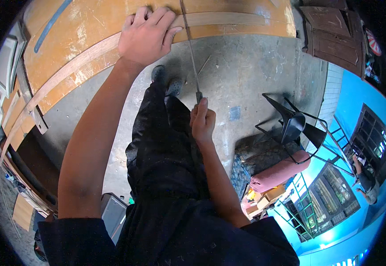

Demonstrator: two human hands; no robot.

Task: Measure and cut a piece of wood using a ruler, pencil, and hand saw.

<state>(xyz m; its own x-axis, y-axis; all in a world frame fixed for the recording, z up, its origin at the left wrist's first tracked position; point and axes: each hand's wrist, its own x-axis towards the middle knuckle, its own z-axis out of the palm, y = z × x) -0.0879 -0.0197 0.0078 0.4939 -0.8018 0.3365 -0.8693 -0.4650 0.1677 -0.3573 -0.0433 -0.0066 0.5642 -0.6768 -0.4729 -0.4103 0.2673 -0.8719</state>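
Note:
A long, thin wooden strip point(81, 56) lies along the near edge of the yellow-brown worktable point(228, 6). My left hand point(146, 37) presses down on it, fingers bent over the wood and thumb pointing right. Closed round a dark handle, my right hand point(203, 120) holds what looks like a handsaw point(192, 55), seen nearly edge-on. Its narrow blade runs away from me and crosses the strip just right of my left thumb. Whether the blade has cut into the wood cannot be made out.
A black metal chair point(294, 126) stands on the concrete floor point(228, 80) at right, near a rolled pink bundle point(281, 170). Dark wooden panels point(332, 37) are at far right. White framed panels point(4, 66) lean at left. Another person point(368, 184) is by the blue wall.

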